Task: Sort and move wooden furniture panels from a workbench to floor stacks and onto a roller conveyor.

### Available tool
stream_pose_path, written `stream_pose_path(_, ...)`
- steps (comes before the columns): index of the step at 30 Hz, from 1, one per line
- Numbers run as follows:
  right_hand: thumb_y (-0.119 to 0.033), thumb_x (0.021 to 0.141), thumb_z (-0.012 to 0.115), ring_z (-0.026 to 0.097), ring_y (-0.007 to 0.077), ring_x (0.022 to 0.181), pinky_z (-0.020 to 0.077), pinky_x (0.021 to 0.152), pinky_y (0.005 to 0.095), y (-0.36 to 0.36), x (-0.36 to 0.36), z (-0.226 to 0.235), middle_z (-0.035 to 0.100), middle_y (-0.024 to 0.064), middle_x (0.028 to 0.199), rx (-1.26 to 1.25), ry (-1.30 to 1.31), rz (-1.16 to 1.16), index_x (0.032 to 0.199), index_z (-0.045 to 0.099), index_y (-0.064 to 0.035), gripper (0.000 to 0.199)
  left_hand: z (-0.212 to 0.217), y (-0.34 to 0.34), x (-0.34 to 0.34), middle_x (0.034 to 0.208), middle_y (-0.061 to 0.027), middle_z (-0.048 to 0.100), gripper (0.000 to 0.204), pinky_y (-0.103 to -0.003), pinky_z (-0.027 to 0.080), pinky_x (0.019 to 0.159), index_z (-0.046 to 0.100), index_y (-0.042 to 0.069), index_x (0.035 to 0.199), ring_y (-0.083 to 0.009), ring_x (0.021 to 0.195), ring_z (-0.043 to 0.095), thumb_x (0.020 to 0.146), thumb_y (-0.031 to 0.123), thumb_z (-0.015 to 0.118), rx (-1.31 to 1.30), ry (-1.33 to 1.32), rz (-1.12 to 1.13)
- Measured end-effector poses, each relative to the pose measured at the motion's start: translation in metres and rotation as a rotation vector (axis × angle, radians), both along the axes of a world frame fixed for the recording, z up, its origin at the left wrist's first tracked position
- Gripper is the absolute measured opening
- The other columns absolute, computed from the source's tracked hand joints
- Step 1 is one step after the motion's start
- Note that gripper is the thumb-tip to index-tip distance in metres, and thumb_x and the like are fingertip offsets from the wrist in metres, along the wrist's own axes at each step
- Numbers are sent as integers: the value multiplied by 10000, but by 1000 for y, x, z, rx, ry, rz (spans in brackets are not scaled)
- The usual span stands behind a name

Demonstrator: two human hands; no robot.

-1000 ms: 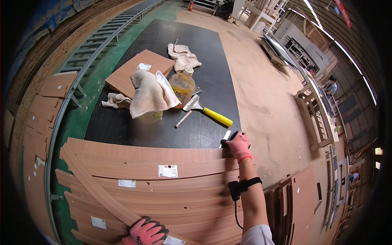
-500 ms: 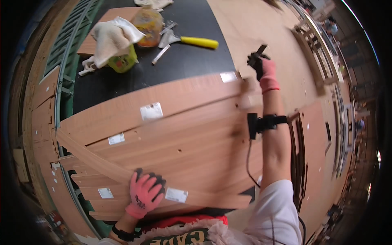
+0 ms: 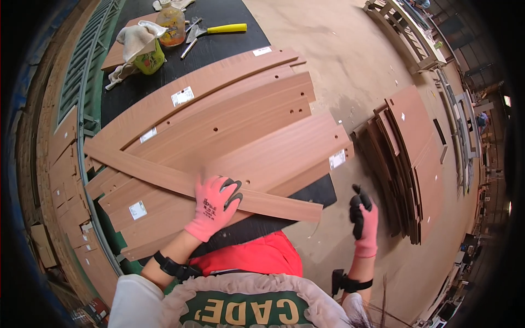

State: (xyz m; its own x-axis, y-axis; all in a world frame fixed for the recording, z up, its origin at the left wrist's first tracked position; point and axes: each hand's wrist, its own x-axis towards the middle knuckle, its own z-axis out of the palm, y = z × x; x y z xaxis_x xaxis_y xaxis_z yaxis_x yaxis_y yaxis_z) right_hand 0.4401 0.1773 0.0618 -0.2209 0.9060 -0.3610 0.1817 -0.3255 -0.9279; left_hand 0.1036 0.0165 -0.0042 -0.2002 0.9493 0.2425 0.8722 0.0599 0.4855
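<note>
A narrow wood-grain strip point(image 3: 147, 172) lies diagonally across a spread of wood-grain boards point(image 3: 219, 131) with holes and white labels. My left hand point(image 3: 216, 205), in a pink glove with dark fingertips, is on the strip with its fingers curled over the edge. Off to the right, beyond the boards' ends, my right hand point(image 3: 365, 221) is held up in a matching glove. Its dark fingers are closed; whether something small is between them I cannot make out.
At the far end of the black tabletop point(image 3: 219, 52) are a yellow-handled scraper point(image 3: 224, 28), a jar point(image 3: 172, 26) and a green tub point(image 3: 149, 61) draped with a cloth point(image 3: 141, 39). Stacked panels point(image 3: 402, 169) stand to the right, a wooden rack point(image 3: 404, 35) farther back.
My right hand has come back toward me from the far right end of the boards, where it held something dark. My left hand stays on the strip, and the whole view has shifted.
</note>
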Motion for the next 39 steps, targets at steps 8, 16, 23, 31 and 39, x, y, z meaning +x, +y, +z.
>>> stream_pose_path(8, -13, 821, 422, 640, 217, 906, 472, 881, 320, -101, -31, -43, 646, 143, 1028, 37, -173, 223, 1203, 546, 93, 415, -19, -53, -3, 963, -50, 596, 251, -604, 241, 1069, 652, 117, 948, -252, 976, 549, 719, 213, 689, 91, 4, -147)
stream_pose_path(16, 9, 835, 430, 626, 215, 960, 452, 927, 319, -91, -81, -77, 641, 139, 1085, -256, -34, 721, 1274, 501, 80, 450, -26, -74, 10, 1217, -125, 525, 307, -644, 149, 1067, 663, 111, 969, -362, 1214, 405, 716, 281, 700, 41, 101, 325)
stream_pose_path(23, -111, 875, 530, 586, 79, 762, 395, 629, 184, -76, -104, -74, 657, 68, 952, -387, 42, 907, 1233, 536, 33, 386, -37, -80, 12, 1237, -118, 527, 219, -619, 116, 1094, 688, 167, 858, -405, 1265, 359, 660, 248, 736, 93, 25, 488)
stream_pose_path(31, -30, 853, 445, 584, 132, 798, 439, 700, 231, -87, -112, -78, 620, 84, 967, -636, 124, 1100, 1192, 503, 45, 352, -49, -89, 8, 1224, -50, 560, 174, -591, 137, 1092, 682, 167, 810, -368, 1269, 391, 661, 230, 745, 161, 29, 481)
stream_pose_path(39, -234, 906, 558, 609, 168, 734, 485, 644, 264, -96, -84, -84, 638, 130, 919, -651, -10, 1175, 1110, 543, 72, 367, -47, -101, -14, 1203, -42, 602, 149, -502, 175, 1110, 687, 148, 815, -310, 1283, 405, 690, 227, 708, 192, 47, 381)
